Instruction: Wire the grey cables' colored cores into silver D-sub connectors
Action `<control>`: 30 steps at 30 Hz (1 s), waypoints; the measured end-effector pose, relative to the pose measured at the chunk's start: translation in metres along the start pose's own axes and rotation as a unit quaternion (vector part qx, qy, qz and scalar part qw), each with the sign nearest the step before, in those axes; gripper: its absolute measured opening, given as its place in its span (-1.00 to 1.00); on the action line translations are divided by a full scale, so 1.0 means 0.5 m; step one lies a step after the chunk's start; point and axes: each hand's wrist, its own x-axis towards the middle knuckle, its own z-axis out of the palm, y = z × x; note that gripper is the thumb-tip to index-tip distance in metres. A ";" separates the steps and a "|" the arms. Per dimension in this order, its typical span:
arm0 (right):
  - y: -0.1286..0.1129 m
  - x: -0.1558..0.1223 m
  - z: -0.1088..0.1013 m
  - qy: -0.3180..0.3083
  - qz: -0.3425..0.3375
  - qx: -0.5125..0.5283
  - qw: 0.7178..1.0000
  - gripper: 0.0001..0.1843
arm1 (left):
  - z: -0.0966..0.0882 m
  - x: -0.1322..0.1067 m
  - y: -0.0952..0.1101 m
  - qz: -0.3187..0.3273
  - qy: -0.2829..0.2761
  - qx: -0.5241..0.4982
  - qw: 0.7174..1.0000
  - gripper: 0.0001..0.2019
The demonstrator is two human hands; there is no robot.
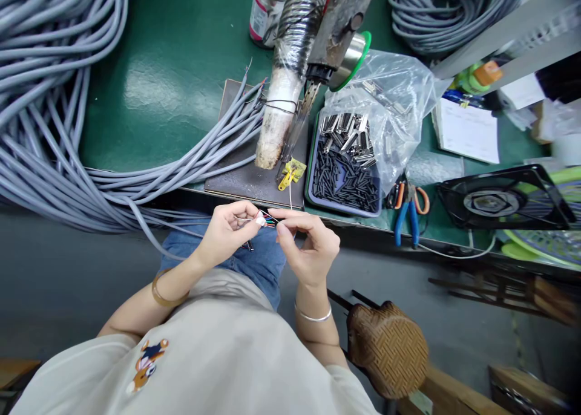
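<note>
My left hand (229,230) is closed in a pinch on the end of a grey cable (149,236), where several thin coloured wires (269,221) fan out. My right hand (308,245) is pinched on the tips of those coloured wires, right beside the left hand. Both hands are held just in front of the bench edge, above my lap. The grey cable trails left toward the large bundle of grey cables (49,118). A small dark piece hangs under my left hand; I cannot make out what it is.
On the green bench (172,70) lie a dark metal plate (254,182), a wrapped hose and fixture (284,106), a tray of small black sleeves and metal connectors (345,173) in a plastic bag, blue-handled pliers (406,215), a black fan (503,197). A woven stool (388,348) stands right.
</note>
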 end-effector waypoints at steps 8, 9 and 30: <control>0.000 0.001 -0.017 -0.052 -0.058 0.020 0.997 -0.86 | -0.011 0.000 -0.023 0.085 -0.051 0.021 0.995 -0.84; 0.002 -0.001 -0.020 -0.008 -0.059 0.028 0.998 -0.87 | -0.015 0.000 -0.026 0.115 -0.052 0.025 0.992 -0.84; 0.013 0.009 -0.014 0.051 -0.087 0.033 0.994 -0.76 | -0.105 0.004 -0.035 0.237 -0.261 -0.123 0.928 -0.73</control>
